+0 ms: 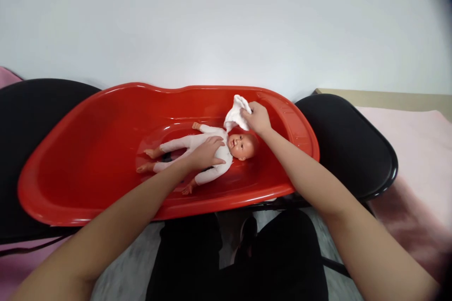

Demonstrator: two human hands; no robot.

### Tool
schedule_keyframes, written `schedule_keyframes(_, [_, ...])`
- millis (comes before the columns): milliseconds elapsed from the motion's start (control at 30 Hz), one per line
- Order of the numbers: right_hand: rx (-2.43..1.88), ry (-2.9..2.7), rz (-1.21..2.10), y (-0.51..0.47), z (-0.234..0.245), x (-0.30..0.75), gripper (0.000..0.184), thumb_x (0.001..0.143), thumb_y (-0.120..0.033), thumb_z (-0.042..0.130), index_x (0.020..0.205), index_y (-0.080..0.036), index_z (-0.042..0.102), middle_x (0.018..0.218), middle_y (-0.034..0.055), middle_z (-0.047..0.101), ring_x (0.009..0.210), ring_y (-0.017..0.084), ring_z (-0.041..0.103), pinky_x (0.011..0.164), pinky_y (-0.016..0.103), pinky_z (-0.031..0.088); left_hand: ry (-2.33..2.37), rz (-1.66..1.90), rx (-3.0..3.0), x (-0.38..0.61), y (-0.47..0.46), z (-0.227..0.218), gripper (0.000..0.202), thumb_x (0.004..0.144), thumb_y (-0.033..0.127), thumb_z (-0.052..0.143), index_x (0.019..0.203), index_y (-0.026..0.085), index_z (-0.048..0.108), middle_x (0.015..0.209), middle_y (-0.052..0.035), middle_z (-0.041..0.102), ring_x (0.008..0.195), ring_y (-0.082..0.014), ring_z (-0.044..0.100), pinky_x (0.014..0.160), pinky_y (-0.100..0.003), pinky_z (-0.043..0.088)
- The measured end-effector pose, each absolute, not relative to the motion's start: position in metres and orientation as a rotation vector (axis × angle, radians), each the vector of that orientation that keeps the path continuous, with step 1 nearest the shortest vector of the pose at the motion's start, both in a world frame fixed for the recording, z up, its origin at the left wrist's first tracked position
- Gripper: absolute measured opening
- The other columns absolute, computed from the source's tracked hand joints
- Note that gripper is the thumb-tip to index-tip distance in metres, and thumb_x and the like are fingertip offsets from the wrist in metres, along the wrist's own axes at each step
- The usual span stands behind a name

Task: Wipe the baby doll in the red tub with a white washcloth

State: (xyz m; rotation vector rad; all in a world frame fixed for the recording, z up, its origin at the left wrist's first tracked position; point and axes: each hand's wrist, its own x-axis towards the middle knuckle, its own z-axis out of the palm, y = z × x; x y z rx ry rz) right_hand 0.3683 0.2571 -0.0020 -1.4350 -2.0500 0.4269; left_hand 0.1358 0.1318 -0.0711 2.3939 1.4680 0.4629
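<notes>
A baby doll [223, 154] with a white cloth body lies on its back in a red baby bathtub [88, 150], its head to the right and its feet to the left. My left hand [208, 151] rests on the doll's chest, fingers stretched out over it. Above the doll's head, my right hand [257, 116] pinches a crumpled white cloth [237, 113]. The cloth hangs beside the doll's head, near the tub's far wall. Whether it touches the doll I cannot tell.
Black seats or stools stand under and beside the tub, one at the left [31, 117] and one at the right [349, 146]. A pale pink surface [416, 150] lies farther right. Behind the tub rises a plain white wall [212, 23]. My legs are below its front rim.
</notes>
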Motion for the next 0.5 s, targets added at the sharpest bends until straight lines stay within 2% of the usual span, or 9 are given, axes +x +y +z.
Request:
schedule_keyframes(133, [-1.618, -1.962, 0.224, 0.269, 0.002, 0.382, 0.014, 0.095, -0.029, 0.056, 0.098, -0.019, 0.066, 0.11, 0.0109, 0.068, 0.093, 0.024, 0.062, 0.076, 0.032, 0.044, 1.486, 0.152, 2.533, 0.143, 0.12, -0.088, 0.072, 0.08, 0.038, 0.086, 0.147, 0.019, 0.066, 0.17, -0.0182, 0.047, 0.158, -0.0453, 0.04, 0.131, -0.065, 0.027])
schedule_keyframes(233, [-1.754, -2.068, 0.28, 0.272, -0.002, 0.389, 0.014, 0.093, -0.023, 0.058, 0.102, -0.021, 0.068, 0.112, 0.0122, 0.071, 0.093, 0.025, 0.064, 0.073, 0.032, 0.045, 1.543, -0.1, 2.58, 0.149, 0.113, -0.096, 0.098, 0.075, 0.036, 0.092, 0.164, 0.021, 0.052, 0.179, -0.0245, 0.028, 0.164, -0.049, 0.026, 0.127, -0.079, 0.016])
schedule_keyframes(400, [-1.876, -2.334, 0.437, 0.265, -0.013, 0.385, 0.027, 0.083, -0.021, 0.069, 0.11, -0.02, 0.069, 0.107, 0.0139, 0.075, 0.085, 0.026, 0.067, 0.067, 0.031, 0.044, 1.527, -0.289, 2.607, 0.152, 0.112, -0.103, 0.11, 0.08, 0.034, 0.087, 0.176, 0.02, 0.034, 0.182, -0.0255, 0.011, 0.167, -0.0491, 0.015, 0.12, -0.086, 0.02])
schedule_keyframes(500, [-1.733, -2.423, 0.58, 0.258, -0.012, 0.378, 0.021, 0.08, -0.02, 0.07, 0.101, -0.019, 0.069, 0.097, 0.0105, 0.075, 0.079, 0.022, 0.066, 0.065, 0.029, 0.043, 1.538, -0.281, 2.596, 0.151, 0.114, -0.106, 0.109, 0.08, 0.029, 0.083, 0.176, 0.023, 0.033, 0.183, -0.0219, 0.01, 0.167, -0.0506, 0.013, 0.12, -0.087, 0.02])
